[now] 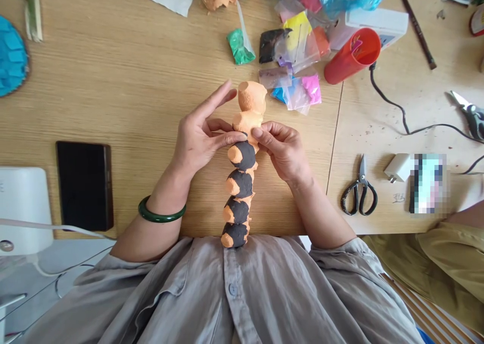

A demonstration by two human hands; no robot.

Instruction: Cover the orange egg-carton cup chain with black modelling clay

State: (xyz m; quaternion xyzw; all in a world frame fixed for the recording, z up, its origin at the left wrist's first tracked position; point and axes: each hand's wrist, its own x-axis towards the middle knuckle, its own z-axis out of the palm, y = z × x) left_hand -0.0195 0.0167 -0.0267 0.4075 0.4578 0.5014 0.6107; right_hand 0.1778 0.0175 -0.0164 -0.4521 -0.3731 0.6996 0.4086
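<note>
A long bumpy orange piece (252, 99) stands out from my shirt front over the table edge, in a row of rounded segments. Several lower segments are coated in black; the upper two are plain orange. My left hand (204, 132) pinches its left side with thumb and a finger, near a bit of black at the third segment, while its other fingers stretch upward. On the right side, my right hand (282, 145) grips the piece between thumb and bent fingers at the same height.
Clay packets (241, 46), a red cup (346, 61) and a white box (389, 23) lie beyond the piece. Black scissors (361, 190), a charger (399, 167) and a cable are rightward. A phone (83, 185) lies left. Another person's arm (463, 215) shows at right.
</note>
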